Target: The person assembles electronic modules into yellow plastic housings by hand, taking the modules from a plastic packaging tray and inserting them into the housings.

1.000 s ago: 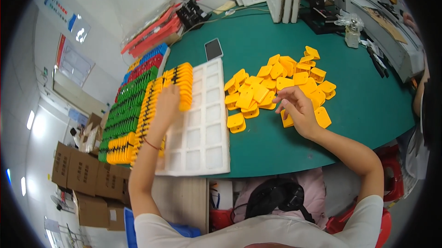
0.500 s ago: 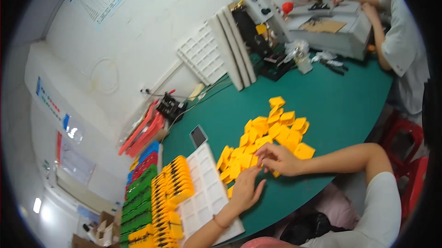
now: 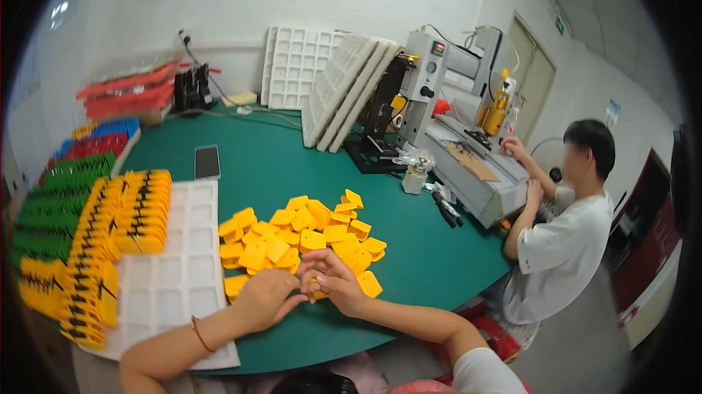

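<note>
My left hand (image 3: 265, 299), with a thin bracelet at the wrist, is at the near edge of a pile of yellow plastic pieces (image 3: 276, 249). Its fingers are bent and pressed together toward my right hand (image 3: 335, 284), and the thumb points off to the right. The fingers of my right hand are curled in close to the left fingertips. Whatever lies between the two hands is too small or hidden to name. A bit of yellow shows below the right fingers; I cannot tell whether it is held or lies on the table.
Left of the pile lies a white compartment tray (image 3: 191, 277), partly covered by rows of yellow pieces with black parts (image 3: 142, 211). Green pieces (image 3: 47, 222) are stacked beyond. A phone (image 3: 207, 162) rests on the green table (image 3: 292, 167). A co-worker (image 3: 563, 240) sits at a machine (image 3: 475, 163).
The view has swung to the right and levelled, bringing the co-worker and machine fully in. Both hands stay close together at the pile; the right fingers are now curled nearer the left hand.
</note>
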Demonstrator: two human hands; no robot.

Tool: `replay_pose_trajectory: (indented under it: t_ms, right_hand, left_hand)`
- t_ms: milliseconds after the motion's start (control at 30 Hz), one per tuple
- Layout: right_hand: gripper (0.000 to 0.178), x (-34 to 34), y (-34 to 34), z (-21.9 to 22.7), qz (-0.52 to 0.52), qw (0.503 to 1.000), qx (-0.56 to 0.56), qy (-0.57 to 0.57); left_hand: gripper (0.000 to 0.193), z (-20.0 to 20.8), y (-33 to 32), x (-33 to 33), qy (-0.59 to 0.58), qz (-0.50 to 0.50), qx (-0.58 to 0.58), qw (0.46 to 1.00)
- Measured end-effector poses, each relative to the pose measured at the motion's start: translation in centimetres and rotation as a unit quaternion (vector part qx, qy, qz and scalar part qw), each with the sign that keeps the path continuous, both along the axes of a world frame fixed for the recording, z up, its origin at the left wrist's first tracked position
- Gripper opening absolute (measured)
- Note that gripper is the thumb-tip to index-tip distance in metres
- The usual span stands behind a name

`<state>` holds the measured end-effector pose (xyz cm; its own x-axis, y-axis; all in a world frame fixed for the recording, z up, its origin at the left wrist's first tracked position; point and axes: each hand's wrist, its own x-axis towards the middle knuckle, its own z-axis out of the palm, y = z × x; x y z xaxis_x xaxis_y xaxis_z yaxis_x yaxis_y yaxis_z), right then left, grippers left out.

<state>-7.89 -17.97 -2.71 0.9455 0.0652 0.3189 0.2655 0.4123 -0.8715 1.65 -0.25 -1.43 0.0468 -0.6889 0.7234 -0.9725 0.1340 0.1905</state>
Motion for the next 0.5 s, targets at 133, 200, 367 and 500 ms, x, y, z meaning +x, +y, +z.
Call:
replay_pose_trajectory:
  t_ms: [133, 200, 367, 500]
  right_hand:
    - [0.044, -0.38, 0.03, 0.24, 0.021, 0.999, -0.002, 0.046]
    - [0.045, -0.43, 0.00, 0.14, 0.021, 0.998, 0.019, 0.053]
    - [0.047, -0.33, -0.15, 0.07, 0.037, 0.996, 0.056, 0.067]
    - [0.048, -0.33, -0.09, 0.08, 0.050, 0.994, 0.071, 0.065]
  left_hand:
    - [0.031, 0.05, -0.48, -0.03, -0.025, -0.011, -0.021, 0.999]
    - [0.031, -0.03, -0.55, -0.18, -0.020, -0.008, -0.023, 0.999]
    - [0.024, -0.47, -0.47, -0.17, 0.001, -0.013, -0.021, 1.000]
    - [0.013, -0.25, -0.38, -0.52, 0.041, -0.020, -0.010, 0.999]
